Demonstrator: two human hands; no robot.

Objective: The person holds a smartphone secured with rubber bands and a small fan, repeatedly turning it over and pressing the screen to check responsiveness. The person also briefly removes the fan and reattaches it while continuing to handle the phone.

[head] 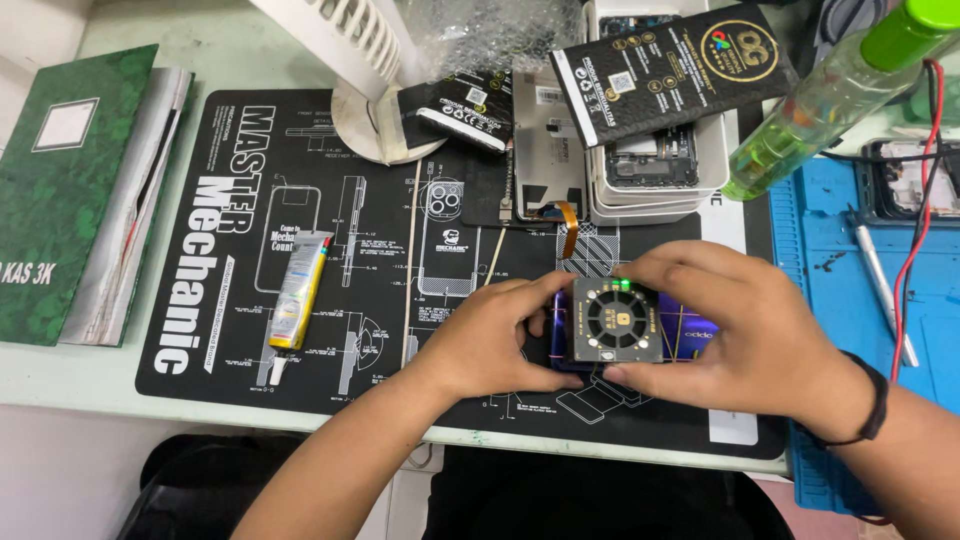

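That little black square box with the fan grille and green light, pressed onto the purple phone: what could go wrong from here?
1. Both the left hand and right hand pinch the fan box near the mat's front edge; a slip might send the purple phone off the table.
2. The tilted green bottle leans over the stacked phone parts; it could tip onto them.

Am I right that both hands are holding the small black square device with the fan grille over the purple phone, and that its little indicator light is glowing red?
Not quite: the head view shows the light glowing green, not red. The rest holds: the left hand and right hand hold the black square device over the purple phone.
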